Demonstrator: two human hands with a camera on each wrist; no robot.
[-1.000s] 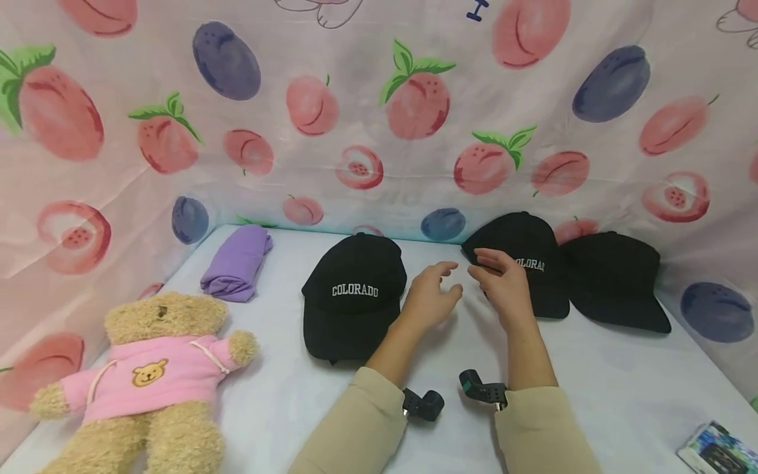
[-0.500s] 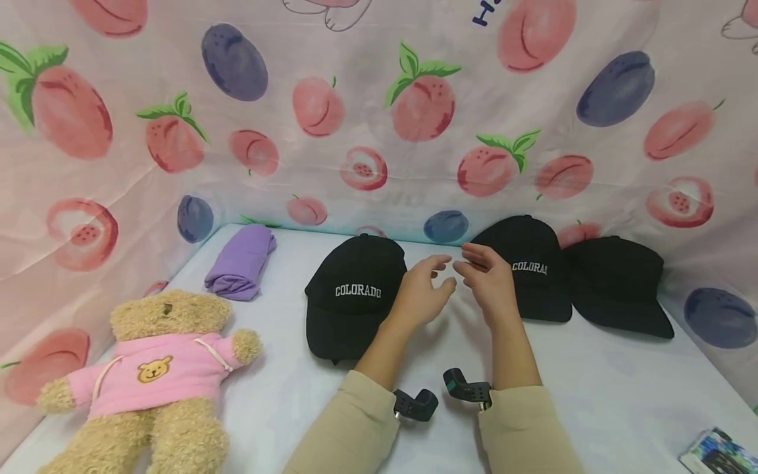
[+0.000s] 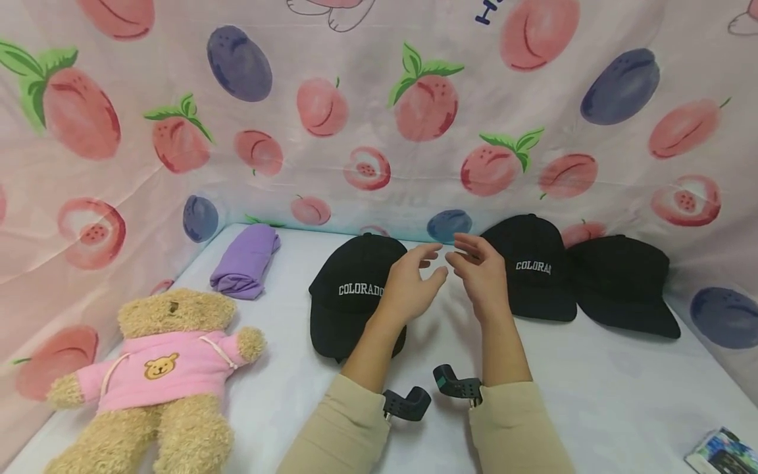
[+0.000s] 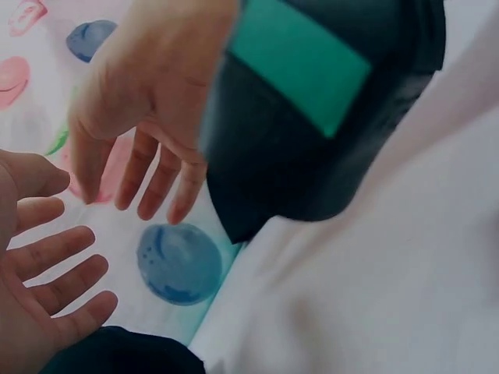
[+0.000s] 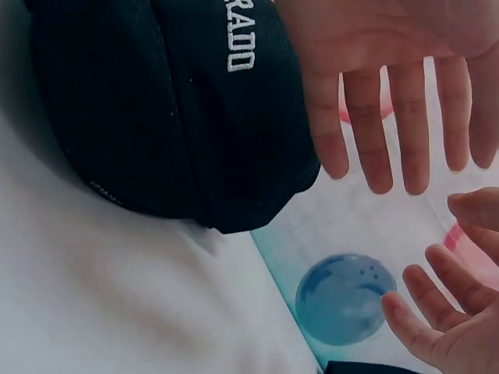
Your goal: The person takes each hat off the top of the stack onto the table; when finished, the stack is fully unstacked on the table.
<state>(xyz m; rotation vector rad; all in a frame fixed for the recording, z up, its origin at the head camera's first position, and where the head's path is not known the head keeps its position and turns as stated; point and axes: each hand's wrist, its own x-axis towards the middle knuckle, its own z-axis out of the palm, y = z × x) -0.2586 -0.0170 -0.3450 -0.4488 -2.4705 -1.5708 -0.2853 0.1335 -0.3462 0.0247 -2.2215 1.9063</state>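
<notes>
In the head view my left hand [image 3: 410, 283] hovers in front of the right side of a black cap [image 3: 355, 322] lettered COLORADO, partly covering it. My right hand [image 3: 482, 276] is just left of a second black COLORADO cap [image 3: 530, 283], overlapping its edge. The two hands face each other with a narrow gap, fingers loosely bent and holding nothing. In the left wrist view the left hand [image 4: 47, 265] shows spread fingers. The right wrist view has the right hand [image 5: 460, 312] low at the edge, below the left one. A third black cap [image 3: 628, 283] sits farther right, its front turned away.
A rolled purple cloth [image 3: 245, 260] lies at the back left. In front of it is a teddy bear [image 3: 160, 368] in a pink top. A small colourful box [image 3: 725, 454] is at the front right corner. A fruit-print curtain [image 3: 379, 99] stands behind the white surface.
Both hands have shifted left and slightly up, with the left hand covering more of the left cap. The view has turned a little; caps, bear and cloth stay in place.
</notes>
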